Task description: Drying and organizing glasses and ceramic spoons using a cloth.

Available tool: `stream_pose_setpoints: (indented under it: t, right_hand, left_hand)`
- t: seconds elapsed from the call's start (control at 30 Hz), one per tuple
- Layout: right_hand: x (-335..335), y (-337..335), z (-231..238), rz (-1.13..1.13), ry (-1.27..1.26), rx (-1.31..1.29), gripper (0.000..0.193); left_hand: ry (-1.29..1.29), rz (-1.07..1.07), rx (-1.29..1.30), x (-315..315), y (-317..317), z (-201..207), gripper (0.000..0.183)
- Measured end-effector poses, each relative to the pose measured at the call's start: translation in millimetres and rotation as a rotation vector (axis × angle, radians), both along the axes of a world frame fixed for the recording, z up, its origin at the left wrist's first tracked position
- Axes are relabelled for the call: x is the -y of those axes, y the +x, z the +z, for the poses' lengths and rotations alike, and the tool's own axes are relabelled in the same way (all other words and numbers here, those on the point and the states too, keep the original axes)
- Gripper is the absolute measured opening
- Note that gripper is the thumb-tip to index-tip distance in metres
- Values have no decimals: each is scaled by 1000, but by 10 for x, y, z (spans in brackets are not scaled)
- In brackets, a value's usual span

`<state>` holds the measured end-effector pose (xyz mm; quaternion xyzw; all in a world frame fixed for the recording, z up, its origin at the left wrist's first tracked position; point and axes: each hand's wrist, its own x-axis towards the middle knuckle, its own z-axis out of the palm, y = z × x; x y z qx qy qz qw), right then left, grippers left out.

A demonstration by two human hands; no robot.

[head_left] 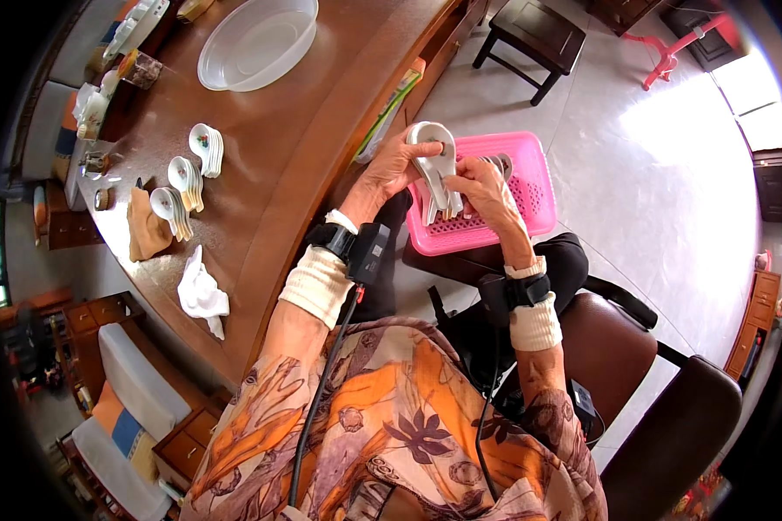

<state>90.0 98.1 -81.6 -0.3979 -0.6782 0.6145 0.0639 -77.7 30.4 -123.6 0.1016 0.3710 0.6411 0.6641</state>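
Long wooden table [321,113] carried a clear plastic basin [256,39] and three stacks of white ceramic spoons [187,178]. Pink basket [530,187] sat on the person's lap. Both the left hand [391,165] and right hand [487,187] clasped a nested bundle of spoons [434,165] above the basket. Stacking step judged underway; next needs setting the bundle level on the table.
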Motion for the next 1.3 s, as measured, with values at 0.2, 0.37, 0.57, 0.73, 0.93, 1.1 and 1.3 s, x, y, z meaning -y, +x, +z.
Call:
stream_pose_setpoints:
  t: [0.2, 0.37, 0.57, 0.73, 0.93, 1.1, 1.3]
  right_hand:
    - [-420, 341, -387, -254, 66, -3, 24]
    - [-993, 837, -1439, -334, 404, 453, 22]
    - [-1312, 1239, -2409, -160, 577, 754, 48]
    - [-1017, 1042, -2397, -254, 466, 724, 40]
    - [-1017, 1176, -2341, -174, 366, 721, 41]
    - [-810, 953, -2165, -131, 277, 682, 33]
    - [-982, 1211, -2158, -230, 739, 320, 37]
  left_hand:
    - [-44, 23, 24, 5, -64, -78, 41]
    - [-35, 34, 58, -7, -37, -39, 43]
    - [-17, 52, 98, 10, -50, -24, 43]
    - [-36, 76, 40, 79, -92, 12, 42]
    - [9, 64, 71, 23, -67, 1, 41]
    - [-15, 99, 48, 136, -134, -46, 41]
    - [64, 70, 125, 23, -29, -59, 37]
